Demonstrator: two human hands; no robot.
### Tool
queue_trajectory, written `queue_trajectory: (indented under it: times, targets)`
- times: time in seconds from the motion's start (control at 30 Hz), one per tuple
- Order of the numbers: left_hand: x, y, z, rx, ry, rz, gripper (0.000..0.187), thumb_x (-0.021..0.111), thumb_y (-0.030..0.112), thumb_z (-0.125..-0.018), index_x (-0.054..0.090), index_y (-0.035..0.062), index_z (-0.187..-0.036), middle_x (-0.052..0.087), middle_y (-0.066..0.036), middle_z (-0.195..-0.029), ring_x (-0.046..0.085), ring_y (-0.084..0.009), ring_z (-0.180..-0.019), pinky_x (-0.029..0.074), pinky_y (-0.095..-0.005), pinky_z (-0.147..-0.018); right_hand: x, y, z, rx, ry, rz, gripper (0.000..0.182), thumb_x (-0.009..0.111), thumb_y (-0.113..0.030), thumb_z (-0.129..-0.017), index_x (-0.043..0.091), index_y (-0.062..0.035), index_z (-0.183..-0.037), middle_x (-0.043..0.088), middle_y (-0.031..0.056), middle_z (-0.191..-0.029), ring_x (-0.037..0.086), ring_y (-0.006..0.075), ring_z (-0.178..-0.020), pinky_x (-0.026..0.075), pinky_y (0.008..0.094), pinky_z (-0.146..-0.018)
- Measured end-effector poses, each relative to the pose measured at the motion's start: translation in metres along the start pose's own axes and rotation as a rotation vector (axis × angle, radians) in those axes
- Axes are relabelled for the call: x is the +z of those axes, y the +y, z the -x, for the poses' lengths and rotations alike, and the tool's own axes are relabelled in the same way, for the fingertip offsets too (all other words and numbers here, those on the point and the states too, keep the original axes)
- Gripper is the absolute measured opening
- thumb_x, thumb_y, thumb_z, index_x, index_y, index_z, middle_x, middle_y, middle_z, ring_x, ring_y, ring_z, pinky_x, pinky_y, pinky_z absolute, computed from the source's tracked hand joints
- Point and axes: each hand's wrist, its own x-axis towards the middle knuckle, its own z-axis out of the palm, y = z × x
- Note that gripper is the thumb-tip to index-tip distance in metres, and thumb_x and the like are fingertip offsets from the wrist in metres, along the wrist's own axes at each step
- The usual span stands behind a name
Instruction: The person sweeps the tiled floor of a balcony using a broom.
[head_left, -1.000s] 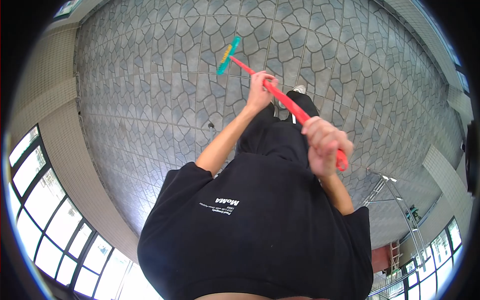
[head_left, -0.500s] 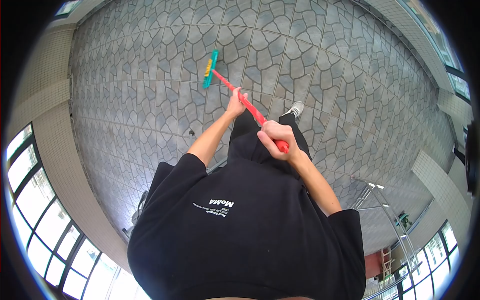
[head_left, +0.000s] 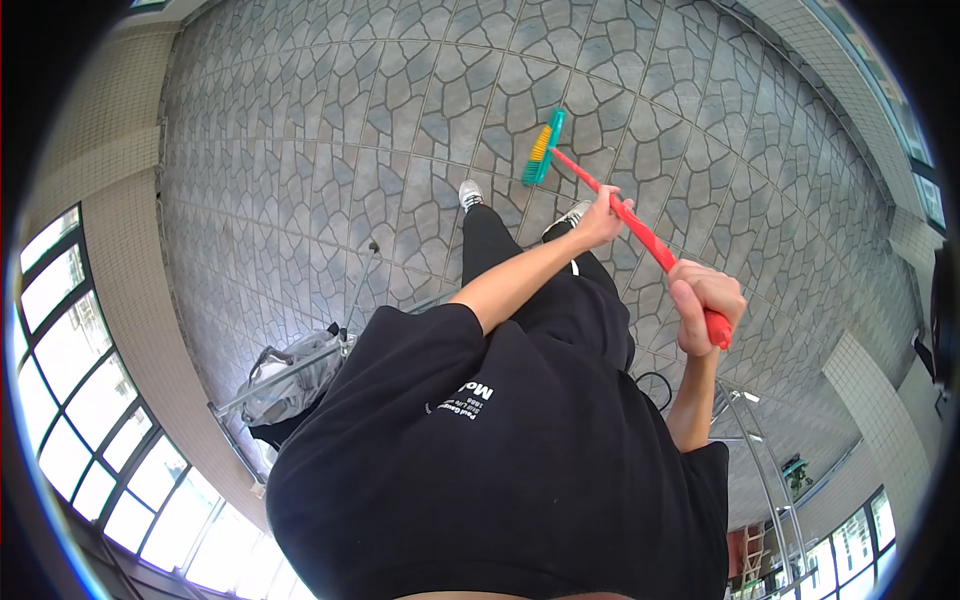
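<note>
A broom has a green head with green and yellow bristles and a red handle. Its head is at the stone-patterned floor in front of me, just right of centre. Closed round the middle of the handle is my left hand, the lower of the two along the stick. My right hand grips the handle near its top end, which sticks out below the fist. The handle slants from the head down to the right. Whether the bristles press on the floor I cannot tell.
Grey stone-patterned floor spreads ahead. A grey bag is by a metal rail at the lower left. Metal railings stand at the lower right. A small dark object lies on the floor left of my feet.
Both hands and the broom have moved to the right, with the grips kept. My left shoe has come into view, and more of the grey bag shows.
</note>
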Motion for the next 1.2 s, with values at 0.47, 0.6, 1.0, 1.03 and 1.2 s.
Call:
queue_trajectory:
  times: [0.47,0.6,1.0,1.03,1.2]
  targets:
    - [-0.106,0.012,-0.071,0.238,0.271,-0.210,0.055,0.070,0.016,-0.083,0.044,0.0087,-0.131,0.059,-0.010,-0.090,0.057,-0.0187,-0.088,0.048,-0.0322,-0.079,0.053,0.055,-0.026,0.106,0.405,0.048,0.022,0.053,-0.002,-0.087,0.052,0.0037,-0.065,0.049,0.0012,-0.057,0.040,0.0056,-0.050,0.031,0.0233,-0.046]
    - [-0.112,0.004,-0.070,0.086,0.200,-0.195,0.076,0.078,0.018,-0.075,0.034,0.0105,-0.137,0.059,-0.013,-0.094,0.058,-0.0233,-0.091,0.047,-0.0356,-0.084,0.076,0.120,-0.013,0.144,0.359,0.093,0.025,0.055,-0.005,-0.090,0.052,0.0017,-0.066,0.038,-0.0016,-0.053,0.031,0.0051,-0.050,0.026,0.0260,-0.045]
    - [0.018,0.019,0.025,0.130,0.009,0.186,0.037,0.065,0.018,-0.088,0.039,0.0051,-0.113,0.055,-0.010,-0.094,0.057,-0.0173,-0.090,0.048,-0.0334,-0.077,0.018,0.001,0.029,0.192,0.531,0.125,0.038,0.048,0.000,-0.089,0.038,-0.0049,-0.053,0.039,0.0003,-0.049,0.037,0.0092,-0.046,0.038,0.0292,-0.051]
    - [0.023,0.025,0.026,0.161,0.098,0.155,0.024,0.057,0.016,-0.093,0.040,0.0051,-0.106,0.055,-0.005,-0.086,0.057,-0.0113,-0.080,0.048,-0.0278,-0.067,0.018,0.002,0.028,0.133,0.534,0.052,0.038,0.046,0.001,-0.089,0.036,-0.0068,-0.053,0.037,-0.0003,-0.048,0.035,0.0093,-0.045,0.038,0.0309,-0.051]
    - [0.006,0.051,0.020,0.113,0.201,0.313,0.022,0.057,0.016,-0.093,0.041,0.0070,-0.105,0.050,-0.001,-0.080,0.051,-0.0078,-0.073,0.045,-0.0263,-0.062,0.026,-0.001,0.010,-0.027,0.483,-0.086,0.036,0.044,0.003,-0.088,0.035,-0.0088,-0.055,0.034,-0.0009,-0.047,0.031,0.0089,-0.043,0.039,0.0327,-0.051]
